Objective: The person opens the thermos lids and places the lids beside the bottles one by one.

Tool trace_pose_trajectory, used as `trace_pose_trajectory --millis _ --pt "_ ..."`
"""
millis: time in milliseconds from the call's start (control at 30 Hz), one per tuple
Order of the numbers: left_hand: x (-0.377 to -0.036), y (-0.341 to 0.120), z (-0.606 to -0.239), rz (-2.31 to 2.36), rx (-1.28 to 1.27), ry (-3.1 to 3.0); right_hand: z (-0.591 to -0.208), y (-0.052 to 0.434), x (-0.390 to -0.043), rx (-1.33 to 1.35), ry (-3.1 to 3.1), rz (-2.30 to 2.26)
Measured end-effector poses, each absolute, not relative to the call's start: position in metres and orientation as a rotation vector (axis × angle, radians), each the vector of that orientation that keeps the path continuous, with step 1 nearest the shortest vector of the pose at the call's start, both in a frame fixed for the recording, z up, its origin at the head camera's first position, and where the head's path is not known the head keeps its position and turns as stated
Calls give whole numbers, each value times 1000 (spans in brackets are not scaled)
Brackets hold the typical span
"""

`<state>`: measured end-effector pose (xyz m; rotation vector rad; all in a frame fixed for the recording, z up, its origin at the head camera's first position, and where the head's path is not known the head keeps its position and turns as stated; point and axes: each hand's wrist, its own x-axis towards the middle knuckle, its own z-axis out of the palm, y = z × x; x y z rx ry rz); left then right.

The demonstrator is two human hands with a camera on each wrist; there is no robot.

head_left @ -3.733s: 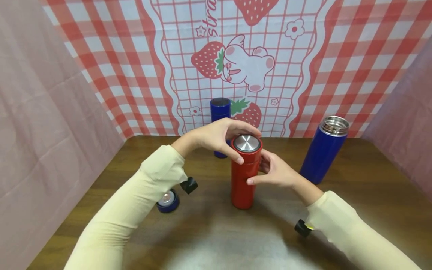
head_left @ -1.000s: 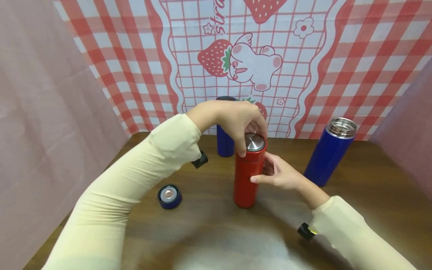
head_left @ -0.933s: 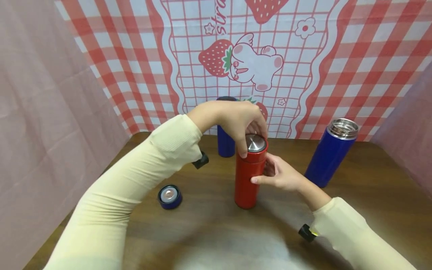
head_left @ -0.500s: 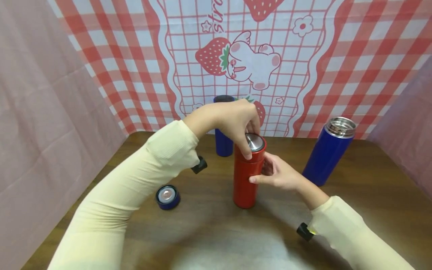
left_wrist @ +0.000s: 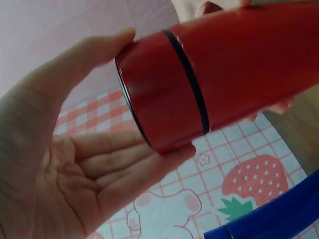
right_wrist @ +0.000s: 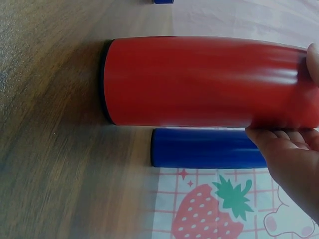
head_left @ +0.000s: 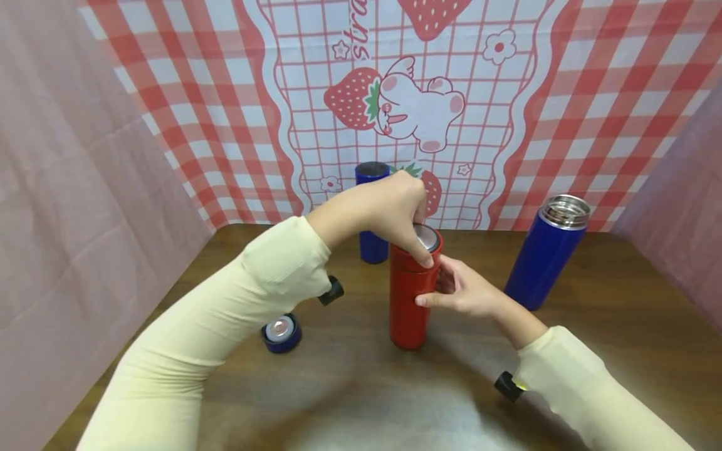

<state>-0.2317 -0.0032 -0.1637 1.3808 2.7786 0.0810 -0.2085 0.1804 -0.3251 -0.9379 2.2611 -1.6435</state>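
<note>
While your right hand [head_left: 468, 291] grips the red flask [head_left: 407, 313], long axis near upright, your left hand [head_left: 386, 210], higher, pinches its lid [left_wrist: 159, 94] from above; base [head_left: 407, 342] probably on the table [head_left: 350, 401] ahead.

There were one red bottle [head_left: 408, 310], two blue bottles [head_left: 373, 247] [head_left: 543, 263], one loose blue lid [head_left: 281, 332], two hands [head_left: 395, 210] [head_left: 464, 289], two yellow sleeves [head_left: 225, 313] [head_left: 581, 382], two black devices [head_left: 331, 290] [head_left: 507, 386] and one counter [head_left: 361, 401].
</note>
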Motion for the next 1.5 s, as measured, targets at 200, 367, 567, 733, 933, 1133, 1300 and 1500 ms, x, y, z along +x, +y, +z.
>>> trace_pose_trajectory --millis 200,367,567,733,933,1133,1300,1500 --pt "-222 1 -166 86 1204 2909 -325 183 -208 -947 2266 -1627" --pt "-213 0 -169 164 1019 2981 -325 183 -208 -912 2302 -1599" --pt "-215 -6 -167 221 989 2901 -322 177 -210 -911 2317 -1620" --pt "-229 -10 -162 188 1182 2748 -322 172 -213 -916 2294 -1639" --pt "-244 -14 -160 174 1383 2516 -323 171 -214 -905 2279 -1656" --pt "-254 -20 -167 260 1419 2399 -328 171 -213 -914 2242 -1682" --pt "-253 -22 -170 293 1430 2455 -329 172 -214 -903 2243 -1677" --pt "-250 -21 -167 261 1397 2526 -327 171 -216 -890 2250 -1668"
